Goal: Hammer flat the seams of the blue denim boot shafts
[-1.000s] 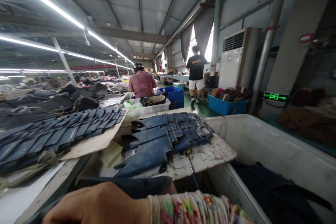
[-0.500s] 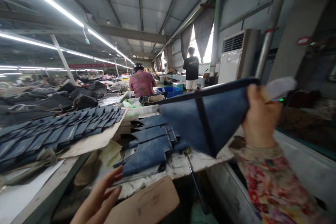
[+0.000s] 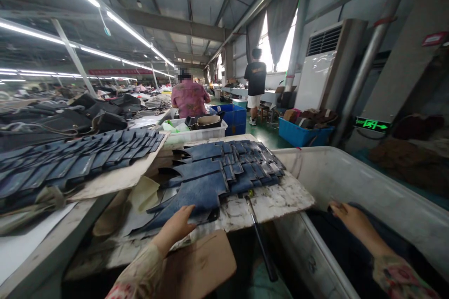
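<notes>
My left hand [image 3: 177, 228] rests at the near edge of a blue leather-like piece [image 3: 199, 194], thumb apart from the fingers. That piece lies at the front of overlapping blue cut pieces [image 3: 242, 159] on a worn white board [image 3: 291, 196]. Down inside the white bin on the right, my right hand [image 3: 351, 219] has its fingers curled at the edge of a dark blue panel [image 3: 377, 224]. Part of that panel is hidden under the hand and forearm. A dark-handled brush-like tool [image 3: 259, 238] leans over the board's front edge.
The deep white bin [image 3: 315, 152] stands right of the board. A tan board [image 3: 206, 261] juts out in front. More blue pieces [image 3: 80, 168] lie in rows at left. Blue tubs [image 3: 301, 133] and two people, one in a pink shirt [image 3: 189, 98], are farther back.
My right hand has lowered the blue panel from above the board into the bin at right. My left hand has moved forward and right onto the front blue piece.
</notes>
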`<action>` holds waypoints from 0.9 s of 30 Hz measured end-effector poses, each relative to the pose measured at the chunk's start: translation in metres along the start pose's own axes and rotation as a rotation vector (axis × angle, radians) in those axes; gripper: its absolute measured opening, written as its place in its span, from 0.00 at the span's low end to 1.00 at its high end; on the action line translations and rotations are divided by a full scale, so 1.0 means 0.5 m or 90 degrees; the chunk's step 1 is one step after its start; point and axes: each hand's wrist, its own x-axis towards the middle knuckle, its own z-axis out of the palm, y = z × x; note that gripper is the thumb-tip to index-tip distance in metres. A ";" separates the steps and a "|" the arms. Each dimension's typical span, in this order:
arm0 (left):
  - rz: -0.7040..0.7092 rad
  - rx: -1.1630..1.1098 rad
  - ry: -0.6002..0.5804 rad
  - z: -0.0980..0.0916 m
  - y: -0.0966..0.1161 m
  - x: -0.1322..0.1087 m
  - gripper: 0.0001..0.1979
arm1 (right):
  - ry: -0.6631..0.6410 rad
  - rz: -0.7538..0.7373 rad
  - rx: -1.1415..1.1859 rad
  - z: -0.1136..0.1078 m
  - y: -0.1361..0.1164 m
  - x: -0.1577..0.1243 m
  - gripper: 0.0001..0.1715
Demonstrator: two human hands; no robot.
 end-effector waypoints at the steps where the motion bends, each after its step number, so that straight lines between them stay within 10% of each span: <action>1: -0.013 0.020 -0.015 0.009 0.004 0.018 0.30 | -0.049 0.002 0.028 0.041 0.004 -0.022 0.09; 6: -0.037 0.124 -0.032 0.065 0.039 0.085 0.42 | -0.277 -0.041 0.150 0.177 -0.047 -0.130 0.22; 15: -0.018 0.116 0.082 0.074 0.064 0.123 0.33 | -0.435 -0.289 0.066 0.255 -0.242 -0.185 0.14; 22: -0.204 0.045 0.268 -0.108 -0.021 0.120 0.21 | -0.507 -0.334 0.224 0.329 -0.375 -0.218 0.05; 27: -0.032 0.048 0.436 -0.284 -0.022 0.017 0.18 | -0.458 -0.218 0.365 0.353 -0.431 -0.182 0.18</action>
